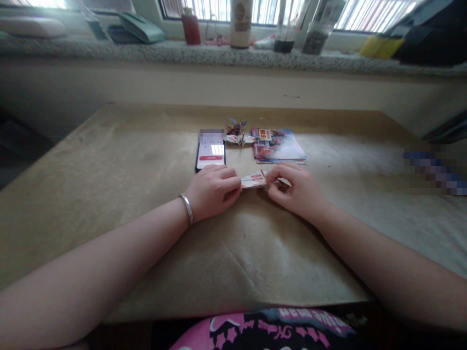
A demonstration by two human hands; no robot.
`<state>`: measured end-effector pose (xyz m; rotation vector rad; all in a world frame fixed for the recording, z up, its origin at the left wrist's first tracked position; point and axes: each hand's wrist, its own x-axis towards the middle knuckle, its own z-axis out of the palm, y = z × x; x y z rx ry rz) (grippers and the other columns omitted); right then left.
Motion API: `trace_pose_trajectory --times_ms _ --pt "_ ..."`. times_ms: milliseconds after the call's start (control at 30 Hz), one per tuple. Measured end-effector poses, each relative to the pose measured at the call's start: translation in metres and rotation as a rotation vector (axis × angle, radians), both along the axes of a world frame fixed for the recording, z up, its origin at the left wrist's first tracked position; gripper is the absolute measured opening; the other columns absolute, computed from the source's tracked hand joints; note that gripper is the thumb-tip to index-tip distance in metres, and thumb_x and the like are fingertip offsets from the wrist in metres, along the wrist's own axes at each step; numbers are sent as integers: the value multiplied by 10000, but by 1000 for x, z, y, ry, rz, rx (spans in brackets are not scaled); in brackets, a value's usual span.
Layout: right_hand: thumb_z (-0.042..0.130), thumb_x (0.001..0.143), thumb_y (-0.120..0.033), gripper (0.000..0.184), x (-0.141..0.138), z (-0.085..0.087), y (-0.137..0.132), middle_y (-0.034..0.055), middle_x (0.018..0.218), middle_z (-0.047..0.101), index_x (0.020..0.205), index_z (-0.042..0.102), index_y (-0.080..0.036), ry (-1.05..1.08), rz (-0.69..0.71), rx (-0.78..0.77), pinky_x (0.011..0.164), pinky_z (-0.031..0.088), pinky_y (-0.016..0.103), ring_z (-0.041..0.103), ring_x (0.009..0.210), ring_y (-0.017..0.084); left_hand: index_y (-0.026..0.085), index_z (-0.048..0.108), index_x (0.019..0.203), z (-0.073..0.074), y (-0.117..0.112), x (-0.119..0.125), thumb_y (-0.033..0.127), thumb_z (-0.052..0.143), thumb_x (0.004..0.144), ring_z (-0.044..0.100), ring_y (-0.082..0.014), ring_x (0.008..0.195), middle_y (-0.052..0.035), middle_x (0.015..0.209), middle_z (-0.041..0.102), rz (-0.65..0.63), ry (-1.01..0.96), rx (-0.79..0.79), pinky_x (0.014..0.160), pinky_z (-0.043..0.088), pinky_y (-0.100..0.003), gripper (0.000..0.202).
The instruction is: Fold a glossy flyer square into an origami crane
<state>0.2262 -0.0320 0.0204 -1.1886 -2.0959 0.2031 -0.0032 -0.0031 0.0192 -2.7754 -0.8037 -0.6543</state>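
A small piece of folded printed paper (253,179), white with red and orange marks, is held just above or on the table between my hands. My left hand (215,188), with a silver bangle at its wrist, pinches the paper's left end. At the right end, the thumb and index finger of my right hand (294,189) are closed on it. Beyond my left hand lies a phone (210,153) with a lit screen and a red bar. Folded paper figures (239,138) sit past the paper. Right of them is a stack of colourful printed sheets (280,146).
The table (146,160) has a tan cover with creases. At the right edge lies a blurred blue item (436,170). Along the granite windowsill (204,54) stand a red bottle (190,26), a cream bottle (241,22), jars and a dark bag (434,34).
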Motion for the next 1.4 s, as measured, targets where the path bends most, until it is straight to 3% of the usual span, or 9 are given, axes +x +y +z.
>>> trace_pose_trajectory --times_ms 233,367,500,633,767,933,1100,1267,1400 --pt "556 696 -127 90 12 -1 5 20 732 604 703 543 -216 -33 -6 49 683 440 293 562 732 173 171 593 693 0 0 -3 252 462 894 510 -138 671 -30 728 595 -9 -5 -35 632 401 -261 253" --pt "544 703 -126 93 19 1 6 18 701 571 683 523 -215 -11 -24 43 631 416 286 535 688 163 172 578 673 -1 0 -5 238 477 872 503 -140 654 -25 707 582 -20 -8 -33 616 400 -264 232" --pt "535 751 -153 65 22 0 4 -25 608 521 742 545 -216 38 -54 -77 514 357 246 463 535 113 172 570 675 -2 1 -7 228 482 850 497 -132 632 -23 703 582 17 -35 -45 599 395 -258 204" --pt "523 836 -246 107 21 0 0 -24 603 577 871 616 -207 36 -29 -161 501 360 237 476 509 104 174 578 669 -1 0 -7 236 494 839 491 -122 602 -18 683 582 24 -37 -36 578 377 -253 200" --pt "500 874 -296 198 19 3 -1 8 660 639 781 647 -200 0 -26 -167 539 383 253 523 567 122 180 605 678 2 -5 -6 281 491 864 509 -123 600 -23 700 612 -27 -18 -37 587 381 -263 241" --pt "552 852 -364 246 20 2 1 0 606 631 713 671 -200 -7 -106 -212 503 359 254 505 515 113 191 673 776 3 -9 -3 298 456 907 574 -137 696 -41 785 663 -133 41 -137 672 441 -269 275" --pt "612 806 -378 217 20 0 4 4 606 652 709 699 -205 -45 -128 -270 509 383 251 530 523 117 194 689 955 0 -3 -5 248 466 917 602 -158 868 -66 981 675 -118 -58 -266 770 490 -282 232" --pt "647 777 -382 184 21 -3 10 16 689 681 806 731 -221 -123 -126 -306 558 424 266 570 586 137 182 644 1090 -6 7 -8 187 453 921 593 -186 1054 -86 1171 644 -127 -77 -300 922 491 -358 254" --pt "624 798 -318 210 25 -7 16 34 786 696 945 735 -217 -132 -41 -292 603 450 272 574 628 137 199 619 1161 -9 8 -10 210 458 929 552 -206 1172 -84 1262 609 -150 -3 -280 1034 436 -422 283"
